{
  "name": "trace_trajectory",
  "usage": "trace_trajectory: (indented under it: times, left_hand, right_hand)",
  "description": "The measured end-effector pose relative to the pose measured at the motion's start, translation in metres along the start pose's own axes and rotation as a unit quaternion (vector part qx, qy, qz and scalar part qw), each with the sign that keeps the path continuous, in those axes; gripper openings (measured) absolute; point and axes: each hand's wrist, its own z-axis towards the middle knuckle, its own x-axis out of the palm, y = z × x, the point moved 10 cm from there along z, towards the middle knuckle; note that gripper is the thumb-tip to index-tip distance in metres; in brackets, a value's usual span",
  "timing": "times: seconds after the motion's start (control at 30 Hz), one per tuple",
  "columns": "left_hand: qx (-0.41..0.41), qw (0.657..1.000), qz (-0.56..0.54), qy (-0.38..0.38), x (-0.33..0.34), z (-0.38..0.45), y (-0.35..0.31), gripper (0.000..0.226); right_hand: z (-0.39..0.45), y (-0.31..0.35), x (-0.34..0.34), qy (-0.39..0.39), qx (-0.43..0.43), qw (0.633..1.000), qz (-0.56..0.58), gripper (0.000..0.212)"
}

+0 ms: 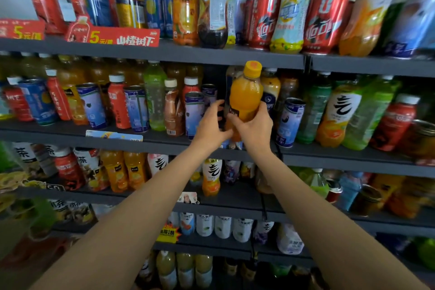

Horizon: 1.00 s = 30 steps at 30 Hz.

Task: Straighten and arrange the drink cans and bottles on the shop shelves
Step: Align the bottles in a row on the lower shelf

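Note:
An orange juice bottle [246, 96] with a yellow cap stands upright at the front of the second shelf [70, 133], near the middle of the view. My right hand [253, 130] grips its lower part, fingers curled round the label. My left hand [209, 126] is just left of the bottle with fingers spread and bent toward it; whether it touches the bottle is unclear. A blue-and-white can [194, 113] stands directly left of my left hand, and another blue can [289, 122] stands to the right of the bottle.
Dark shelves in several rows are packed with bottles and cans. Red cans [264, 20] and tall bottles fill the top shelf [188, 53]. Green and orange tea bottles [339, 113] crowd the right side. A dark gap lies behind the held bottle.

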Motion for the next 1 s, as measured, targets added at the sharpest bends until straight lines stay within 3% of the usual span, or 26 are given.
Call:
trace_trajectory:
  times: [0.17, 0.33, 0.53, 0.63, 0.8, 1.0]
  left_hand:
    - [0.056, 0.998, 0.009, 0.007, -0.009, -0.010, -0.037, 0.071]
    - [0.109, 0.994, 0.010, -0.027, -0.048, -0.018, -0.081, 0.067]
    - [0.153, 0.985, 0.040, -0.067, -0.104, -0.026, -0.125, 0.066]
    - [0.161, 0.981, 0.045, -0.095, -0.131, -0.024, -0.134, 0.059]
    - [0.128, 0.983, 0.018, -0.128, -0.177, -0.006, -0.132, 0.042]
    - [0.058, 0.984, -0.037, -0.163, -0.206, 0.032, -0.114, 0.032]
  right_hand:
    - [-0.017, 0.022, -0.031, -0.058, -0.041, 0.997, -0.002, 0.060]
    - [-0.022, 0.077, -0.050, -0.114, -0.094, 0.987, 0.070, 0.056]
    - [-0.019, 0.148, -0.039, -0.118, -0.152, 0.973, 0.125, 0.054]
    - [-0.013, 0.181, -0.025, -0.086, -0.177, 0.973, 0.120, 0.051]
    - [0.021, 0.222, 0.023, 0.070, -0.148, 0.985, 0.047, 0.050]
    - [0.022, 0.239, 0.046, 0.177, -0.200, 0.964, -0.009, 0.043]
